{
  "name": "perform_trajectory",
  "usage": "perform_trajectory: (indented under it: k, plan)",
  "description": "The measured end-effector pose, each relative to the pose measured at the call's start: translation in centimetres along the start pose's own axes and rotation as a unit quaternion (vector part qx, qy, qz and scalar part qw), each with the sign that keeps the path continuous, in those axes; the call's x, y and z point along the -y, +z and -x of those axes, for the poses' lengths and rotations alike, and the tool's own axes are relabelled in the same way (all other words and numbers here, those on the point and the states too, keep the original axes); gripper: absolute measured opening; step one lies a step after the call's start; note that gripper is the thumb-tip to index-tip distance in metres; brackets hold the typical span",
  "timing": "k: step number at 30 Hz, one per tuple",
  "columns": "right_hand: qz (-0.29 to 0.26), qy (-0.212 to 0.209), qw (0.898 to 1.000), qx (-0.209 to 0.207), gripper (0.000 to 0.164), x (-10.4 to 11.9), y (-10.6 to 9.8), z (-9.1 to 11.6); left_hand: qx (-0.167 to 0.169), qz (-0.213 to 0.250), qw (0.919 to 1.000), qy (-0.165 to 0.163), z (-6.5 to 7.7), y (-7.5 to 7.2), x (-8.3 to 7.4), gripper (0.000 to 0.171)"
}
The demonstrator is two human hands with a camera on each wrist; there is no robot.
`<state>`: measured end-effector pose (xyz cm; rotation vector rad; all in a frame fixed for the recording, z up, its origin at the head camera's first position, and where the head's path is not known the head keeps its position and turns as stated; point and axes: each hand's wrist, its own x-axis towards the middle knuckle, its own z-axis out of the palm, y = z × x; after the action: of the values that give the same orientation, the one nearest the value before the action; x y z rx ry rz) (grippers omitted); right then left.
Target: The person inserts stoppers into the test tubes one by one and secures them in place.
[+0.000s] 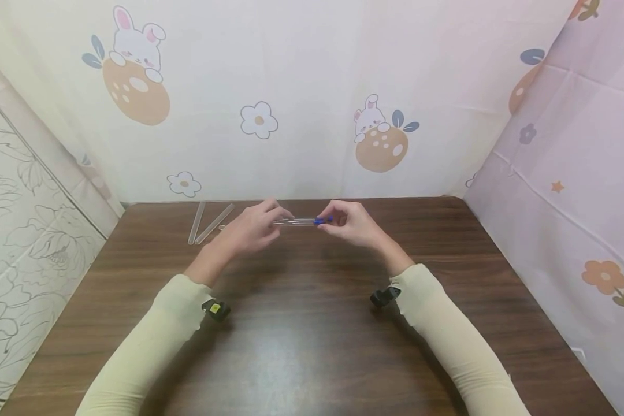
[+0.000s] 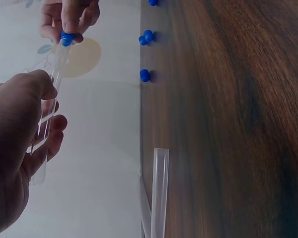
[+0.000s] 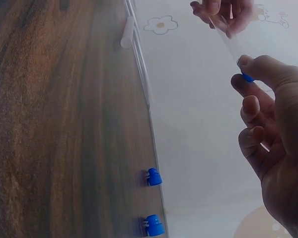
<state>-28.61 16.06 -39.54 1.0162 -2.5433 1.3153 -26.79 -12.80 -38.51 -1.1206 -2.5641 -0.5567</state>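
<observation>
A clear test tube [image 1: 303,222] is held level above the far part of the table. My left hand [image 1: 252,228] grips its body between thumb and fingers, its rounded end showing past them in the left wrist view. At the tube's other end, my right hand [image 1: 356,222] pinches a blue stopper [image 2: 67,38] between thumb and index finger. The stopper meets the tube's mouth; how deep it sits I cannot tell. In the right wrist view, the fingertips [image 3: 246,60] cover most of that stopper.
Two clear tubes [image 1: 215,224] lie at the table's back left, beside my left hand. Several loose blue stoppers [image 2: 145,75] lie along the back edge of the brown wooden table [image 1: 291,323]. Behind it hangs a printed curtain [image 1: 312,69].
</observation>
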Motion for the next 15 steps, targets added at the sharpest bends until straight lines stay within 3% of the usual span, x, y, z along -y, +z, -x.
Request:
perform_trajectory:
  k: [15]
  plan:
    - [-0.019,0.013,1.000,-0.007,0.014,-0.42,0.30,0.02,-0.008,0.000,1.0000,-0.002,0.06,0.21,0.08,0.036]
